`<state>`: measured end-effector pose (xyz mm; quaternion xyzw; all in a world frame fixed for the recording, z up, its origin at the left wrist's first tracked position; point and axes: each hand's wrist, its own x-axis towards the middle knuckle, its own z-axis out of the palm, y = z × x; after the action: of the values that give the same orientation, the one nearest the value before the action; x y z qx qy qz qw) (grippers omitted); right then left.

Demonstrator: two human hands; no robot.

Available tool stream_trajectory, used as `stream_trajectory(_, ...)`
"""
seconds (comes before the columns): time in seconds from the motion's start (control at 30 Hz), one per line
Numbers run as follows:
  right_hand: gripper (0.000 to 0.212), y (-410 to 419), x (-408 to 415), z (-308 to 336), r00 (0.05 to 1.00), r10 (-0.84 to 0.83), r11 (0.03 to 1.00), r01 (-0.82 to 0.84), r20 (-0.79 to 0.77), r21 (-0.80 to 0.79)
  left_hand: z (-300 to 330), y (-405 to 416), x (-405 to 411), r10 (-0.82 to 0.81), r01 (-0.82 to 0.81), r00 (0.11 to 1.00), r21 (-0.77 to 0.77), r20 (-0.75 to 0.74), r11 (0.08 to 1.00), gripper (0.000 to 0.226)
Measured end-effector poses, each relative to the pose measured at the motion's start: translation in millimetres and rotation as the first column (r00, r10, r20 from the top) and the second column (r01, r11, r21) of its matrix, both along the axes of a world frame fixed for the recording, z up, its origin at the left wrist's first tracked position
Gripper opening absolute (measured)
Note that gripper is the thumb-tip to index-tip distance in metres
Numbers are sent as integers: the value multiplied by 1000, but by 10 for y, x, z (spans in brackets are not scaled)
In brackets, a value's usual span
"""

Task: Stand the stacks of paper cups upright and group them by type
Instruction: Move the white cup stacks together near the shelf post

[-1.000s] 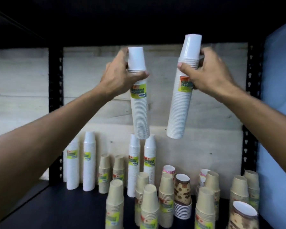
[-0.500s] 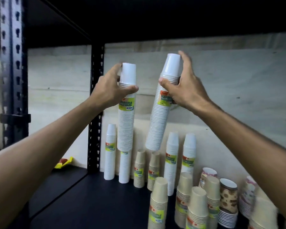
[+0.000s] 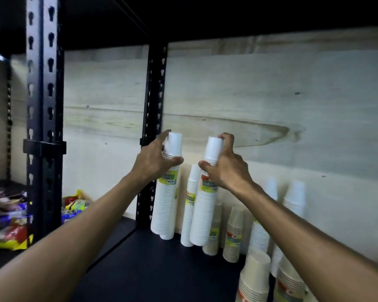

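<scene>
hands [image 3: 192,166] w/ stacks [image 3: 166,205] near upright [image 3: 154,136]

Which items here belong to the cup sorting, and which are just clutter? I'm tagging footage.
Job:
left hand gripping a white cup stack
right hand gripping a second white stack
tan cup stacks along the wall

Lying about:
snack packets on the neighbouring shelf

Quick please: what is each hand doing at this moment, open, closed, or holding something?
Left hand: closed around the top of a tall white cup stack.
Right hand: closed around the top of a second white cup stack.
</scene>
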<state>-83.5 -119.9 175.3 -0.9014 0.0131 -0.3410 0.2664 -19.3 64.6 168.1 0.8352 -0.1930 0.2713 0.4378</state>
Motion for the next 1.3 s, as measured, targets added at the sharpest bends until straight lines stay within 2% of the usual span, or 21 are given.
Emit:
stream_trajectory(0.33, 69, 148, 364, -494, 990, 2, 1000, 1, -138, 19, -519, -12, 402, -11, 11, 995, 8, -102, 1000, 90)
stream_trajectory(0.63, 67, 324, 456, -733, 990, -9, 997, 21, -144, 81, -815, 7, 517, -42, 45, 994, 21, -103, 999, 91)
stream_trajectory(0.83, 86, 422, 465, -831, 984, -100, 992, 109, -147, 56, -938, 33, 513, -87, 84, 993, -45, -73, 995, 87)
stream_trajectory(1.03, 80, 501, 433, -1029, 981, -144, 989, 148, -132, 20, -1259, 96, 502, -141, 125, 972, -94, -191, 988, 96)
stream_trajectory(1.17, 78, 524, 426, -1221, 981, -117, 983, 136, -157, 120, -1491, 198, 500, -177, 158, 954, -93, -242, 983, 99)
stream_trajectory(1.3, 77, 542, 341, -1533, 961, -86, 963, 148, -263, 226, -1835, 262, 500, -212, 192, 923, -94, -321, 977, 99)
